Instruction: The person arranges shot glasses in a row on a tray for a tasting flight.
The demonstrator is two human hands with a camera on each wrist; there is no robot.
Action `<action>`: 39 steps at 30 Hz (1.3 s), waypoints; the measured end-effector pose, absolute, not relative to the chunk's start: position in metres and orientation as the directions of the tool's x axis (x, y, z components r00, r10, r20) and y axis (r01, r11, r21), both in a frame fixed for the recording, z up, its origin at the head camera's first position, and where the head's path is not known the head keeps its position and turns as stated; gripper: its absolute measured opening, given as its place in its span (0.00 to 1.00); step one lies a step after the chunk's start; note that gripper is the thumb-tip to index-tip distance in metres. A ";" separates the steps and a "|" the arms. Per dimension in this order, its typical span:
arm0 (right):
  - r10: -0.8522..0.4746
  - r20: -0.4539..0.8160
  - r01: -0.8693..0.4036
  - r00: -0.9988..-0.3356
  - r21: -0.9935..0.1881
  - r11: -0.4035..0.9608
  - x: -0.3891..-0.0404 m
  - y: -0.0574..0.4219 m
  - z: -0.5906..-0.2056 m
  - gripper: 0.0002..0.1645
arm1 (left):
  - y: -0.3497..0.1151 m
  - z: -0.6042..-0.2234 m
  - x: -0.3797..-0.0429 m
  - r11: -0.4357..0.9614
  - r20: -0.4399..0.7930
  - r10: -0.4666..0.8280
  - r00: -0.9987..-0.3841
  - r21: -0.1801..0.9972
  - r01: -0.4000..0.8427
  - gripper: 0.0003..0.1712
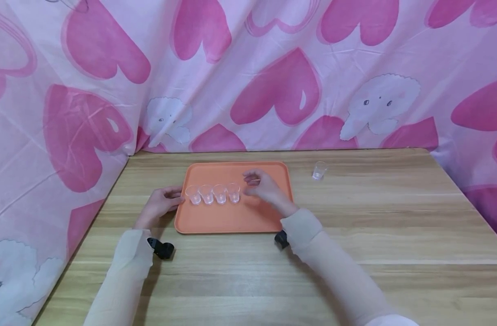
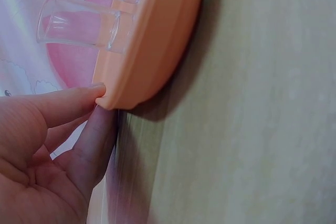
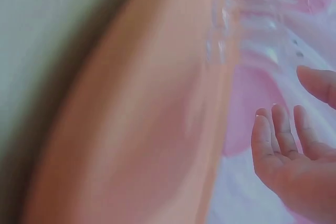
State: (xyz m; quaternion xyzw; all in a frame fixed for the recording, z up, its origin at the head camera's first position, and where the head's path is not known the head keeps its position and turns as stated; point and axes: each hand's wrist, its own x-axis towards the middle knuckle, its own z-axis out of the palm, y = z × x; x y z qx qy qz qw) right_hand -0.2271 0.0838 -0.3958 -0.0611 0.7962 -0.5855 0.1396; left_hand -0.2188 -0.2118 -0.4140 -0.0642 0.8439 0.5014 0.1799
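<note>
Several small clear cups stand upright in a row on the orange tray, toward its left half. My left hand grips the tray's left edge; in the left wrist view the thumb rests on the rim and a finger lies against its underside. Over the tray, just right of the row, my right hand holds nothing. Its fingers are spread and slightly bent in the right wrist view, apart from the cups, which look blurred there.
Another clear cup stands alone on the wooden table, right of the tray near the back. A pink curtain with hearts hangs behind the table and along its sides.
</note>
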 end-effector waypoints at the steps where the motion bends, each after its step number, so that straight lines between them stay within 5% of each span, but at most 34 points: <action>1: -0.252 -0.138 0.057 -0.958 -0.951 0.304 -0.228 0.090 -0.393 0.30 | -0.212 -0.414 -0.219 0.489 -0.368 0.073 -0.927 0.823 -0.288 0.29; 24: 0.092 -0.024 0.052 -0.995 -0.946 0.319 -0.238 0.223 -0.361 0.30 | -0.213 -0.415 -0.220 0.497 -0.385 0.063 -0.921 0.812 -0.305 0.29; 39: 0.118 -0.075 0.119 -0.990 -0.899 0.422 -0.236 0.262 -0.381 0.33 | -0.214 -0.417 -0.221 0.487 -0.376 0.057 -0.925 0.820 -0.303 0.28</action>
